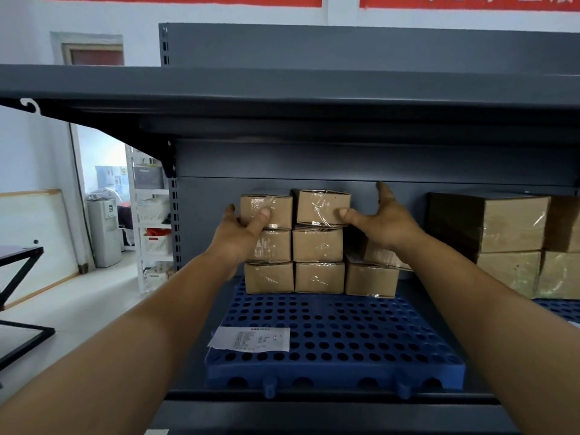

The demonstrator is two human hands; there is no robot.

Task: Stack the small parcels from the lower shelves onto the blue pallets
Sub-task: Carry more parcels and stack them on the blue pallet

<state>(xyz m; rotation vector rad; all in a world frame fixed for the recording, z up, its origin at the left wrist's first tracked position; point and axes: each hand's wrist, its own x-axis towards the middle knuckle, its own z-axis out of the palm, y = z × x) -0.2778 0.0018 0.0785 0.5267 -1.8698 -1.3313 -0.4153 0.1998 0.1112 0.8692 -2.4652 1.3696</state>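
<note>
Head view — small taped cardboard parcels stacked three high in two columns at the back of a blue perforated pallet (339, 337) on a grey shelf (282, 89). Left hand (241, 229) at the top-left parcel (266, 208), thumb across its front face, fingers spread and reaching round its left side; hard to tell whether gripping or only steadying. Right hand (381, 222) wide open, thumb tip touching the front of the top-right parcel (323, 207), fingers straight and raised beside it, holding nothing.

Risks, as judgement: top-right parcel sitting slightly proud of the one beneath — a push from the thumb alone likely to skew it or tip it off the column. Lower third column (372, 277) on the right, with a tilted parcel on it, within reach of a stray wrist. Glossy tape on the faces likely slippery under a light pinch. Loose paper slip (251, 339) lying near the pallet's front edge, easily swept off by a forearm. Larger cartons (502, 227) at far right well apart.
</note>
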